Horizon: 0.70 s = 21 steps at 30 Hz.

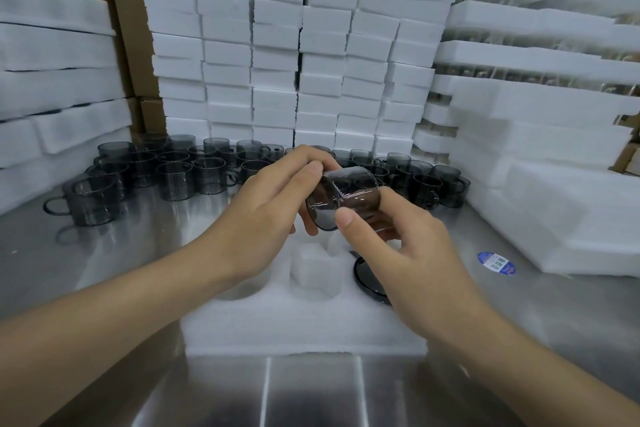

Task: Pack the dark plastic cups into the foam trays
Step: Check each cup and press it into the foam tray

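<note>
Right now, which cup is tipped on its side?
The cup gripped by the left hand and right hand above the foam tray. The other cups behind on the table stand upright.

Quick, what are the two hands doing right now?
Left hand: closed, gripping the dark cup.
Right hand: closed, gripping the same cup from the other side.

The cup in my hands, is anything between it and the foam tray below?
Nothing visible. The cup, held by the left hand and right hand, hangs right above the foam tray. Its right pocket already holds another cup; the left one looks free.
</note>
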{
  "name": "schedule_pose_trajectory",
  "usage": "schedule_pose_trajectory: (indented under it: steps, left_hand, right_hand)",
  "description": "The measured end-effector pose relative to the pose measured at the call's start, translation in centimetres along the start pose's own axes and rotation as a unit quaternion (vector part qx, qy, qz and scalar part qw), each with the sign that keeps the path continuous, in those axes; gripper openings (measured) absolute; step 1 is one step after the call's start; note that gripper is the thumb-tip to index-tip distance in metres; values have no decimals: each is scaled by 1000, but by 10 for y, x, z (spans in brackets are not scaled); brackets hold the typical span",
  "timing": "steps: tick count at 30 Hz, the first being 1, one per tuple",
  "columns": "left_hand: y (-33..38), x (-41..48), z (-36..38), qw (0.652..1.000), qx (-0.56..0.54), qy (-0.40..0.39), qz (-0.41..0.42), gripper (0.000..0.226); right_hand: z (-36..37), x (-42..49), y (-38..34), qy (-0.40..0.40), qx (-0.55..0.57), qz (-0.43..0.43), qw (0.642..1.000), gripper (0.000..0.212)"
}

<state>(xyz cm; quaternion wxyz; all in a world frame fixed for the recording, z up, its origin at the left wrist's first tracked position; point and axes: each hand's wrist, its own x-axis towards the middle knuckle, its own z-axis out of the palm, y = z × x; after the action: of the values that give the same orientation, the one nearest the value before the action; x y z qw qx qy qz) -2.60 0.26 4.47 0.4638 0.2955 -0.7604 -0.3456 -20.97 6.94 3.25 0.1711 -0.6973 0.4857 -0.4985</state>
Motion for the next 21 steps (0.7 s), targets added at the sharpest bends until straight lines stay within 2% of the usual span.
schedule_pose_trajectory:
  steps: [5,15,21]
  left_hand:
    - [-1,1,0,1000,4,-1,-3,32]
    - [-2,1,-1,1000,4,-8,-5,34]
    - [-5,2,-1,999,28,-14,-17,41]
  right_hand:
    - [-1,-1,0,0,-14,-7,1000,41]
    - [-1,-1,0,-17,-55,-24,998,34]
    - [-3,-1,2,-49,-128,-10,991,47]
